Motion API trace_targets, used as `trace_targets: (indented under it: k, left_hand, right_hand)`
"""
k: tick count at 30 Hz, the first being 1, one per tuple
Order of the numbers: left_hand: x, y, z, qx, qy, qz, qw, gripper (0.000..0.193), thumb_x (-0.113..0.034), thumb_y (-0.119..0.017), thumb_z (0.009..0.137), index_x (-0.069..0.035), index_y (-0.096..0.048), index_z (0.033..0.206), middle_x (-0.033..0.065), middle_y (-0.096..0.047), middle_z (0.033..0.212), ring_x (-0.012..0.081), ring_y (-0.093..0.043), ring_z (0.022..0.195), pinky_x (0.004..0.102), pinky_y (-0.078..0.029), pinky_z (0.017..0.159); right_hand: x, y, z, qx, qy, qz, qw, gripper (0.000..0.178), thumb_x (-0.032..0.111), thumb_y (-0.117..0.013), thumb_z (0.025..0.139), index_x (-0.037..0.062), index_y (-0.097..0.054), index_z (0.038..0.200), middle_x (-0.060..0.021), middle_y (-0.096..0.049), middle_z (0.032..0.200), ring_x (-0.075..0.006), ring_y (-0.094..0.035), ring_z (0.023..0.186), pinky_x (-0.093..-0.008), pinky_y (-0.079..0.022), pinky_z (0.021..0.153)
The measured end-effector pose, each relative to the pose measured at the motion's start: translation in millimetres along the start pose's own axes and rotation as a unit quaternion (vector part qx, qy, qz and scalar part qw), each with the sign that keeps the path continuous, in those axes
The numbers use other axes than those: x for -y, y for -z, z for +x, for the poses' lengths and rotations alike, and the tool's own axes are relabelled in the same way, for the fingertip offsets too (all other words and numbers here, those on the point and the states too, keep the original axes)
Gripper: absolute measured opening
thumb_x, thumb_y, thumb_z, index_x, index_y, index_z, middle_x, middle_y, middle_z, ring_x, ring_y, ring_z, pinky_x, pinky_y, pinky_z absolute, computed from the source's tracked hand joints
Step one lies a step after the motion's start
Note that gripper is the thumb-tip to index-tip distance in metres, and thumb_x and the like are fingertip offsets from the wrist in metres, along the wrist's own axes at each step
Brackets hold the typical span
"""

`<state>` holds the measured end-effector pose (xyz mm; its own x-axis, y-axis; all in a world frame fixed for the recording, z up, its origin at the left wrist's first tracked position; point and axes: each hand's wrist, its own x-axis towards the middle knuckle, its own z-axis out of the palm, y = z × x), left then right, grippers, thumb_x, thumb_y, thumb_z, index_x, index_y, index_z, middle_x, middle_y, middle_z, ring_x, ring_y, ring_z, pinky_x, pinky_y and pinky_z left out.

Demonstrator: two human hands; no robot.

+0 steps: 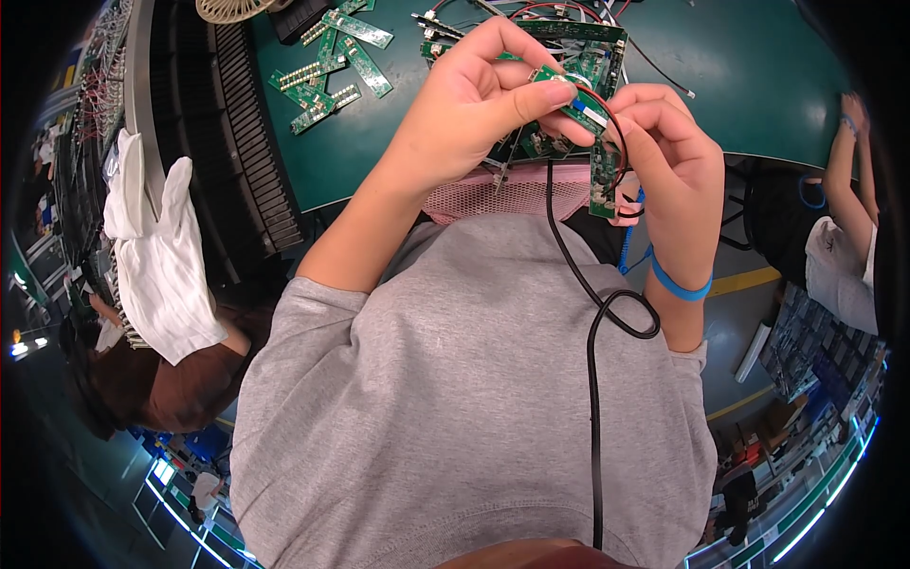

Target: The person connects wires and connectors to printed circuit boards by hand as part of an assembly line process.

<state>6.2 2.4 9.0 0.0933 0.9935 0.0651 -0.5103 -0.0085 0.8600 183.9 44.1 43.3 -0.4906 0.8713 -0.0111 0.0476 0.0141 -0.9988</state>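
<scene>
In front of my chest, above the table's near edge, my left hand (479, 104) pinches a small green circuit board (573, 110) between thumb and fingers. A blue and white part lies on its face. My right hand (671, 142) is closed at the board's right end, its thumb and fingertips together; exactly what they pinch is hidden. Red and black wires (623, 150) loop from the board past the right fingertips. Beneath the hands hangs another narrow green circuit board (603, 185). A blue wrist strap (681, 287) circles my right wrist.
Several strip-shaped circuit boards (365, 66) lie on the green table (749, 104) at left. Behind my hands is a cluster of boards and wires (569, 33). Black ridged trays (248, 123) and white gloves (161, 256) are farther left. A black cable (594, 379) crosses my shirt. Other people sit both sides.
</scene>
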Motion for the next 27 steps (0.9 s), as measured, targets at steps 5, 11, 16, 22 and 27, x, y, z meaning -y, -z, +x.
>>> trace_targets:
  k: [5, 11, 16, 22, 27]
  left_hand:
    - [0.1, -0.9, -0.1, -0.002, -0.004, 0.002, 1.0, 0.015, -0.005, -0.051, 0.087, -0.001, -0.042, 0.099, 0.0153, -0.06, 0.091, 0.031, -0.065, 0.077, 0.0325, -0.054, 0.068]
    - [1.6, 0.0, -0.3, -0.005, -0.001, -0.007, 1.0, 0.014, -0.005, -0.05, 0.088, -0.001, -0.042, 0.099, 0.0161, -0.06, 0.09, 0.0316, -0.065, 0.076, 0.0329, -0.054, 0.068]
    - [1.5, 0.2, -1.2, -0.007, -0.002, -0.012, 1.0, 0.014, -0.005, -0.05, 0.088, -0.001, -0.042, 0.099, 0.0178, -0.06, 0.091, 0.032, -0.065, 0.077, 0.0338, -0.054, 0.068]
    - [2.0, 1.0, -1.4, -0.005, -0.007, -0.018, 1.0, 0.014, -0.006, -0.05, 0.088, -0.001, -0.042, 0.099, 0.0184, -0.06, 0.091, 0.0322, -0.065, 0.077, 0.0344, -0.054, 0.068]
    - [3.1, 1.2, -1.4, -0.005, -0.012, -0.022, 1.0, 0.014, -0.006, -0.05, 0.088, -0.001, -0.042, 0.099, 0.0182, -0.06, 0.091, 0.0321, -0.065, 0.077, 0.0346, -0.055, 0.068]
  right_hand:
    - [-0.6, 1.0, -0.4, 0.002, -0.003, 0.007, 1.0, 0.006, 0.0, -0.056, 0.08, -0.006, -0.057, 0.078, -0.0053, -0.054, 0.089, -0.0066, -0.049, 0.072, -0.0186, -0.039, 0.063]
    - [-3.6, 0.1, -1.1, 0.004, 0.011, 0.022, 1.0, 0.006, 0.0, -0.056, 0.081, -0.0059, -0.057, 0.08, -0.0054, -0.053, 0.091, -0.0065, -0.048, 0.074, -0.0183, -0.039, 0.065]
    - [-4.0, 0.0, -1.2, 0.013, 0.017, 0.026, 0.999, 0.006, 0.0, -0.055, 0.081, -0.0055, -0.057, 0.08, -0.0061, -0.053, 0.093, -0.0068, -0.049, 0.075, -0.0183, -0.039, 0.066]
    - [-3.5, -1.1, -2.0, 0.02, 0.02, 0.047, 0.998, 0.006, 0.0, -0.055, 0.082, -0.0055, -0.057, 0.081, -0.0071, -0.052, 0.095, -0.0071, -0.049, 0.076, -0.0186, -0.039, 0.067]
    - [-2.9, -2.2, -1.4, 0.012, 0.019, 0.039, 0.999, 0.006, 0.0, -0.055, 0.081, -0.0056, -0.057, 0.081, -0.0071, -0.052, 0.095, -0.0071, -0.048, 0.076, -0.0186, -0.039, 0.067]
